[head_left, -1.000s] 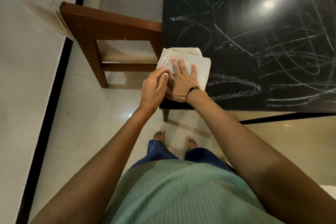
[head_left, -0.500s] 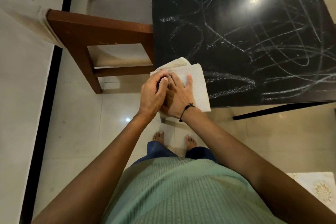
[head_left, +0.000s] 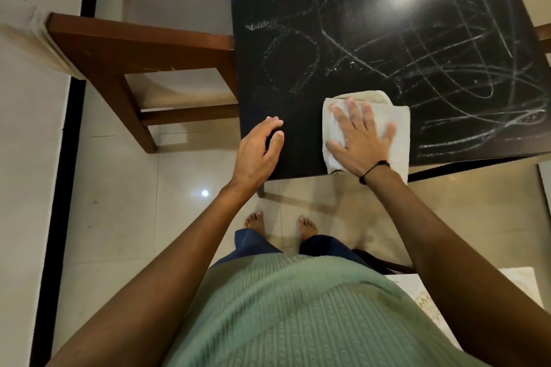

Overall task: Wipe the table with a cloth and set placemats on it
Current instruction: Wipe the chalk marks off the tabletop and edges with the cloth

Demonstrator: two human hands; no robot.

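A right hand (head_left: 362,140) presses flat, fingers spread, on a folded white cloth (head_left: 369,128). The left hand (head_left: 258,149) hovers beside it, loosely curled and empty, over the chalk-scrawled black table (head_left: 387,24).

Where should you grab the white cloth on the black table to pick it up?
Grab the cloth at its near edge, which hangs slightly over the table rim, coming from the person's side. A thumb can slip under there. The right hand lies flat on top, so lift it first.
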